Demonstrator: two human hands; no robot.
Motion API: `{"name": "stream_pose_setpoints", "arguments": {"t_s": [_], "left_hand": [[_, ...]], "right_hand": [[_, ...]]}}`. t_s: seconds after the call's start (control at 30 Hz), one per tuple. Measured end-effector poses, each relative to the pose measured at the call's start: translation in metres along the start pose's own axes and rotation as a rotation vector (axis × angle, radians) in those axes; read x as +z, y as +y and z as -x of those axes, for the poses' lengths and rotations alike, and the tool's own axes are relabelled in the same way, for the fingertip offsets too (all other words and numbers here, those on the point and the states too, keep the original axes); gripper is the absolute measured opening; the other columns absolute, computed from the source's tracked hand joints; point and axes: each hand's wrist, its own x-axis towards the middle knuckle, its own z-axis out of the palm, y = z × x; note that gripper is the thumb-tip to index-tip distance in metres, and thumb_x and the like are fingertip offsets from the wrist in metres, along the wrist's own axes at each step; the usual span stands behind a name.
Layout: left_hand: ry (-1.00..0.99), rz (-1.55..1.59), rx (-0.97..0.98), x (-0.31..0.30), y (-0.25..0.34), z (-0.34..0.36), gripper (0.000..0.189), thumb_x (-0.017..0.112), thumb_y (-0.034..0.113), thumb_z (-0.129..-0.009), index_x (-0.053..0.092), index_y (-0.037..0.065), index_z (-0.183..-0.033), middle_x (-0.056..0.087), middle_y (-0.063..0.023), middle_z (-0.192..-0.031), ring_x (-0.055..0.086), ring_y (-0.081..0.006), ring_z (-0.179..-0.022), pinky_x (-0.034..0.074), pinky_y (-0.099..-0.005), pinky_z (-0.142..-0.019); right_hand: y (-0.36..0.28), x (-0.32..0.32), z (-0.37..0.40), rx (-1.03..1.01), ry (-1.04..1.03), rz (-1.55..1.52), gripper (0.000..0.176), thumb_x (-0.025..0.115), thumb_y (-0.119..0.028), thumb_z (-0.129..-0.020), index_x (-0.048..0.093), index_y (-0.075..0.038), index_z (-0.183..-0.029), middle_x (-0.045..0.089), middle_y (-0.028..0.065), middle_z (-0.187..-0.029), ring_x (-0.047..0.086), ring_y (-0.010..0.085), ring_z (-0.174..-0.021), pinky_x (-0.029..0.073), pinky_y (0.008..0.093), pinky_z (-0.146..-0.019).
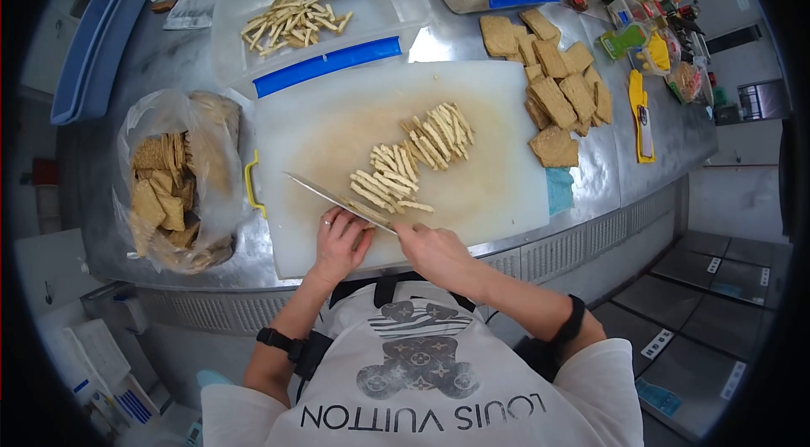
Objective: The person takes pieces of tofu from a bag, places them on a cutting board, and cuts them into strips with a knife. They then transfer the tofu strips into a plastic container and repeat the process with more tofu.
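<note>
My right hand [436, 254] is closed round the handle of a kitchen knife [325, 193], whose blade slants up to the left over the white cutting board [498, 168]. Just below the blade, my left hand [341, 242] has its fingers curled and pressed down on a slab of what looks like dried tofu, mostly hidden under them. A freshly cut edge strip lies along the far side of the blade. Beyond the knife, rows of pale cut strips [392, 168] run up toward the right of the board's middle.
Brown tofu slabs [557, 97] are piled at the board's right. A plastic bag [181, 185] of slabs stands left. Behind are a clear tub [405, 4] with strips and a fuller tub [456, 0]. Blue trays [105, 50] and yellow-handled scissors [639, 109] flank the table.
</note>
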Motion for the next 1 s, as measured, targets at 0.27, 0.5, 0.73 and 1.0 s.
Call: {"name": "stream_pose_setpoints", "arguments": {"t_s": [0.27, 0.5, 0.73, 1.0], "left_hand": [[0.004, 0.034, -0.002, -0.004, -0.001, 0.001, 0.026, 0.066, 0.002, -0.065, 0.062, 0.004, -0.091, 0.055, -0.0105, -0.097, 0.050, -0.0313, -0.094, 0.044, -0.0393, -0.083], [0.021, 0.078, -0.008, 0.000, -0.005, 0.005, 0.025, 0.065, 0.000, -0.066, 0.062, 0.005, -0.090, 0.055, -0.0104, -0.094, 0.050, -0.0313, -0.093, 0.044, -0.0395, -0.082], [0.040, 0.063, -0.018, 0.000, -0.006, 0.008, 0.024, 0.065, 0.000, -0.067, 0.063, 0.005, -0.090, 0.056, -0.0101, -0.092, 0.051, -0.0302, -0.093, 0.044, -0.0382, -0.082], [0.038, 0.089, -0.007, 0.001, -0.010, 0.010, 0.022, 0.065, -0.002, -0.067, 0.062, 0.003, -0.088, 0.057, -0.0104, -0.095, 0.051, -0.0310, -0.092, 0.045, -0.0381, -0.080]], "right_hand": [[-0.004, -0.015, 0.010, 0.012, -0.002, -0.048, 0.017, 0.051, -0.008, -0.083, 0.044, -0.002, -0.097, 0.057, 0.0188, -0.066, 0.058, 0.0376, -0.057, 0.047, 0.0443, -0.050], [0.001, 0.009, -0.007, -0.004, 0.006, -0.071, 0.017, 0.050, -0.008, -0.082, 0.044, -0.001, -0.095, 0.058, 0.0204, -0.068, 0.060, 0.0371, -0.058, 0.048, 0.0443, -0.050], [-0.008, -0.018, 0.011, 0.028, -0.039, -0.046, 0.013, 0.050, -0.008, -0.084, 0.044, -0.001, -0.094, 0.057, 0.0187, -0.065, 0.058, 0.0382, -0.058, 0.047, 0.0450, -0.050], [0.002, 0.010, -0.012, 0.010, -0.026, -0.062, 0.019, 0.051, -0.010, -0.083, 0.044, 0.000, -0.098, 0.058, 0.0198, -0.067, 0.060, 0.0375, -0.058, 0.048, 0.0441, -0.050]]}}
